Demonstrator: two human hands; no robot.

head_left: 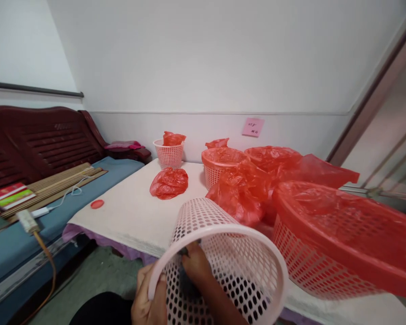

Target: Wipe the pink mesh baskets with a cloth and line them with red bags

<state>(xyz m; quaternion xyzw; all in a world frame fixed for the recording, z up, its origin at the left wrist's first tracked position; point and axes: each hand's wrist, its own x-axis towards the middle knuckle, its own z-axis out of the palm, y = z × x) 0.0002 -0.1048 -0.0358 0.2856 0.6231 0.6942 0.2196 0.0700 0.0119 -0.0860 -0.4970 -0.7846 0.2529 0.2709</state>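
Note:
A pale pink plastic wastebasket (pixel 223 230) with a perforated wall lies tilted, its mouth towards me, at the table's front edge. My left hand (pixel 149 293) grips its rim on the left side, thumb inside and fingers outside. Deep in the basket is my right hand (pixel 198 266), its fingers closed on what looks like a dark grey cloth (pixel 187 284) against the inner wall. Part of that cloth is hidden by the hand and forearm. Just behind the basket lies a crumpled red plastic bag (pixel 240 194).
Red-lined baskets (pixel 325 262) crowd the table's right side. At the back left stands a pink basket (pixel 169 155) with a red bag in it; another red bag (pixel 169 183) lies before it. A red disc (pixel 97 204) sits near the left edge. A wooden bench (pixel 37 140) is on the left.

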